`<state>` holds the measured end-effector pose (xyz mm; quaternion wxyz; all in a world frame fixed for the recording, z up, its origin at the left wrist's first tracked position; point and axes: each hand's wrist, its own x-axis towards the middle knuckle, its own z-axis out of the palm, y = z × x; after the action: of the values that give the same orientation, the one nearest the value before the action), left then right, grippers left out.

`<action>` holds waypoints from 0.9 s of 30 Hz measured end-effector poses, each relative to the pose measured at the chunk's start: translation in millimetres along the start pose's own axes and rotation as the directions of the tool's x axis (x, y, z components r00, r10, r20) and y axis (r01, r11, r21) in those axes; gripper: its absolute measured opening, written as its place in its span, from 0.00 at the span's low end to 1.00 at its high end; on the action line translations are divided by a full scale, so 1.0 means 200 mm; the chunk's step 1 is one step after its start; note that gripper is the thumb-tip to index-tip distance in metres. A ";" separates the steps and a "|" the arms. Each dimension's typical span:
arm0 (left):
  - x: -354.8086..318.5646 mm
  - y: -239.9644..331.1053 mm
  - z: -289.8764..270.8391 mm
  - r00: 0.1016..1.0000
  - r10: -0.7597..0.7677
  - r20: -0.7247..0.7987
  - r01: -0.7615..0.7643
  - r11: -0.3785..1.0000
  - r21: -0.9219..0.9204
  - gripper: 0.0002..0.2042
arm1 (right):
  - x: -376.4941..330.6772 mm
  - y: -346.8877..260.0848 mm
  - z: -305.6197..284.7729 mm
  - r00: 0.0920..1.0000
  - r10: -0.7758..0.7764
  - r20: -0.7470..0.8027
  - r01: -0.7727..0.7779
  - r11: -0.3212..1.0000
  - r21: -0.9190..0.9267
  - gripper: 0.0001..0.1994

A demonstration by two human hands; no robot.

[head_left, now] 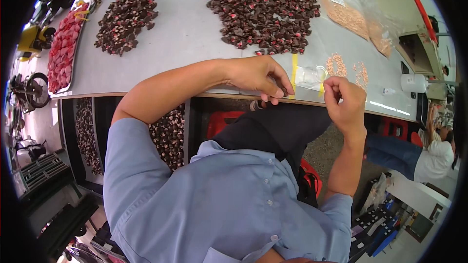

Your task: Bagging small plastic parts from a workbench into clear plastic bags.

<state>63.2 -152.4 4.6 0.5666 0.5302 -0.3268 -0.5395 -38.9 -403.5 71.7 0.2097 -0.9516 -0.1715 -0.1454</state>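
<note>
My left hand (258, 75) is over the table's near edge, fingers curled and thumb against the fingertips. A small dark piece shows at those fingertips, like the ones in the piles. To its right, my right hand (346, 98) is raised in a pinch; anything between its fingertips is too small to make out. Between the hands a small clear plastic piece (309, 77) lies on the tabletop by strips of yellow tape (294, 65). Just beyond my right hand are loose small tan pieces (336, 63).
A large pile of dark pieces with pink centres (263, 9) covers the far middle; a smaller pile (127, 19) is left. A tray of pink-red pieces (63, 53) stands far left. Clear bags of tan pieces (346, 17) lie far right. Open drawers (87, 136) hold more dark pieces. A person (434, 158) sits at right.
</note>
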 end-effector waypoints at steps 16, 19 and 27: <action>-0.02 -0.01 0.00 0.988 -0.038 -0.148 0.013 0.986 -0.168 0.11 | 0.15 0.03 -0.03 0.973 -0.114 0.200 0.171 0.939 -0.298 0.04; -0.02 -0.01 -0.01 0.983 -0.039 -0.178 0.004 0.981 -0.192 0.13 | 0.15 0.03 -0.03 0.973 -0.108 0.206 0.172 0.932 -0.321 0.04; 0.00 -0.01 -0.02 0.983 -0.023 -0.184 -0.018 0.976 -0.216 0.14 | 0.06 -0.04 0.03 1.000 0.012 -0.013 -0.010 0.996 0.090 0.04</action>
<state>65.9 -150.4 1.4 0.6482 0.5135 -0.2114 -0.5210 -30.8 -390.5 73.2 0.2540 -0.9412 -0.1712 -0.1426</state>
